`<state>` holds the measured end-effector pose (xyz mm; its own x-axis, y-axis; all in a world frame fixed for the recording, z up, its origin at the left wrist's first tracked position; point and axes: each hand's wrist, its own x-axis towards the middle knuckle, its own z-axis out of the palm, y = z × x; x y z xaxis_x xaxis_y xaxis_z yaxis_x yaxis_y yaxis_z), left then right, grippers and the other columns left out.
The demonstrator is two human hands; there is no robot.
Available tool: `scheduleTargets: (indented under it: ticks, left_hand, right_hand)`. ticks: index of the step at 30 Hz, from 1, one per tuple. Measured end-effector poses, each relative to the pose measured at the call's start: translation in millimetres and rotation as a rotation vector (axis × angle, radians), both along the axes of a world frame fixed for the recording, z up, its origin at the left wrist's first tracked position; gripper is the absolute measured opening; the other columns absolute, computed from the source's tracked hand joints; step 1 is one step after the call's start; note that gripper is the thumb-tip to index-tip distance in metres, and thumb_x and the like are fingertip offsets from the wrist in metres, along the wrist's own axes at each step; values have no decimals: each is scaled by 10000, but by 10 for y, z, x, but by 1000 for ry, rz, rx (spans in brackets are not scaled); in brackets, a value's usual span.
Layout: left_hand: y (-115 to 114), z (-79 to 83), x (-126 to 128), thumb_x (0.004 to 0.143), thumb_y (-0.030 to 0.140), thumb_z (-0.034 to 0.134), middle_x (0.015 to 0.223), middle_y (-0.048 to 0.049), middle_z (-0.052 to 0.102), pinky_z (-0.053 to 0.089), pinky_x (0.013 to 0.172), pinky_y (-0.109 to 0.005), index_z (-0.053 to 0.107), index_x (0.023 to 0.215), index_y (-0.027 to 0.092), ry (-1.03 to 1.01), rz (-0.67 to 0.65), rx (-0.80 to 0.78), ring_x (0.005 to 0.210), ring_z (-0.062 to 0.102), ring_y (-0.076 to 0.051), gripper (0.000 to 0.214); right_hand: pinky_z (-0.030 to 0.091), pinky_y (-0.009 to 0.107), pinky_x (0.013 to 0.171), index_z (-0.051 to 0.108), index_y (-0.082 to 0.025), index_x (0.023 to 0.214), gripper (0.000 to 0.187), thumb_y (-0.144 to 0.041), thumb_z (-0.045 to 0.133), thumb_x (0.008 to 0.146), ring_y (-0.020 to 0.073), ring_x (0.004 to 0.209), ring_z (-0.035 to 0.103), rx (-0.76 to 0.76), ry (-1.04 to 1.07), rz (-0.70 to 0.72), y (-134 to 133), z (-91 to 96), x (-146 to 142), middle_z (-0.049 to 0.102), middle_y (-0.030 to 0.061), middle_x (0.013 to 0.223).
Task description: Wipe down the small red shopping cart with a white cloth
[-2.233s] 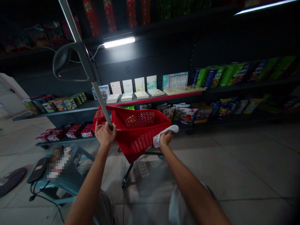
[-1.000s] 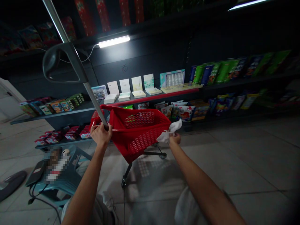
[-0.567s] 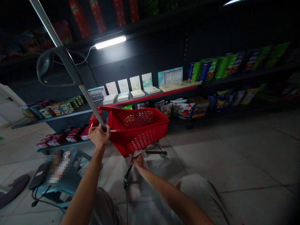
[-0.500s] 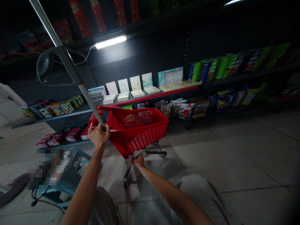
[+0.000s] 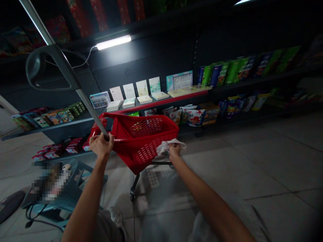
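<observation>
- Dim shop aisle: dark shelving (image 5: 156,60) fills the back wall, lit by a single strip light (image 5: 113,42) fixed under an upper shelf.
- A red basket (image 5: 146,134) with mesh sides stands on the grey tiled floor (image 5: 252,161) in front of the shelving, raised on a dark frame with one wheel (image 5: 132,195) in view beneath it.
- The person's left hand (image 5: 101,145) is closed tight around the low end of a metal pole (image 5: 85,104), just beside the basket's near left corner.
- The pole slants up and to the left out of view and carries a grey loop grip (image 5: 45,70) high on its length.
- The right hand (image 5: 174,151) is clenched on a crumpled white cloth (image 5: 165,146), which touches the basket's outer right wall just below the rim.
- Both bare forearms reach forward from the bottom edge, one to each side of the basket.
- Pale cards (image 5: 131,90) stand in a row on the middle shelf behind the basket; green and blue packets (image 5: 227,70) line the same shelf further right.
- Printed snack bags (image 5: 186,116) sit on the shelf below, behind the basket's far rim.
- Red boxes (image 5: 73,144) lie on the lowest shelf to the left.
- A teal plastic stool (image 5: 75,181) stands near the left arm, its load blurred out, with a black cable (image 5: 37,218) trailing on the floor under it.
</observation>
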<state>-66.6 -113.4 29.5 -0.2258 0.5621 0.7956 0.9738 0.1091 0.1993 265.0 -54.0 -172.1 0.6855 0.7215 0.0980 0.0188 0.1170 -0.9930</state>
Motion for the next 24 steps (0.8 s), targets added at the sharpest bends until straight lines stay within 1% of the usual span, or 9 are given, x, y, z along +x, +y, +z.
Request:
scheduleTargets:
  ticks: [2, 4, 6, 9, 11, 13, 16, 19, 24]
  left_hand:
    - [10, 0, -8, 833, 497, 525, 634, -85, 632, 410, 903, -443, 575, 691, 250, -24, -9, 3, 848, 619, -301, 289]
    - [24, -1, -26, 825, 497, 530, 628, -81, 622, 412, 886, -434, 555, 673, 252, -38, -15, 7, 847, 616, -298, 290]
    - [41, -2, -52, 814, 499, 536, 619, -80, 613, 414, 873, -428, 544, 663, 252, -36, -18, 8, 847, 616, -301, 289]
    - [68, -7, -99, 801, 500, 543, 622, -81, 612, 416, 869, -426, 541, 659, 253, -29, -25, 5, 859, 618, -305, 286]
    - [86, -16, -129, 801, 503, 544, 652, -88, 632, 417, 880, -425, 540, 660, 252, -23, -37, 3, 870, 620, -304, 288]
    - [111, -29, -163, 802, 504, 542, 683, -95, 649, 416, 899, -425, 538, 661, 252, -18, -52, 5, 875, 621, -299, 289]
    - [165, -47, -237, 795, 500, 540, 699, -98, 654, 410, 928, -428, 539, 665, 253, -21, -83, 2, 885, 621, -298, 279]
    - [230, -53, -350, 778, 494, 539, 707, -101, 646, 404, 950, -436, 525, 658, 253, -23, -120, 1, 909, 618, -304, 269]
    - [282, -32, -564, 789, 487, 522, 761, -130, 638, 384, 1012, -454, 524, 678, 245, 12, -142, 16, 955, 598, -319, 267]
  right_hand:
    - [538, 323, 816, 598, -160, 1088, 403, -307, 506, 724, 200, 903, 636, 37, 48, -113, 124, 190, 309, 680, 115, 1037]
    - [526, 330, 870, 620, -145, 1123, 448, -282, 497, 714, 200, 934, 633, 117, 34, -167, 181, 364, 510, 681, 113, 1086]
    - [508, 342, 916, 653, -132, 1105, 443, -255, 491, 711, 209, 963, 631, 163, -37, -161, 181, 493, 612, 688, 119, 1100]
    - [477, 373, 965, 701, -128, 1051, 414, -216, 480, 712, 235, 1002, 626, 125, -174, -112, 121, 613, 680, 702, 134, 1092]
    - [458, 391, 980, 722, -135, 1027, 400, -188, 469, 722, 245, 1010, 619, 114, -323, -62, 66, 682, 722, 706, 134, 1084]
    - [424, 406, 1016, 737, -147, 990, 375, -152, 468, 728, 250, 1034, 605, 149, -538, 27, -3, 761, 757, 708, 127, 1089]
    - [386, 406, 1047, 748, -170, 961, 356, -102, 489, 727, 248, 1063, 582, 211, -831, 303, -153, 883, 738, 716, 98, 1087]
    - [387, 389, 1037, 749, -187, 1014, 376, -81, 493, 759, 239, 1079, 561, 205, -957, 496, -353, 985, 620, 713, 77, 1101]
    - [357, 363, 1062, 733, -196, 1112, 378, -90, 484, 849, 225, 1129, 530, 234, -1093, 647, -575, 1122, 467, 698, 69, 1148]
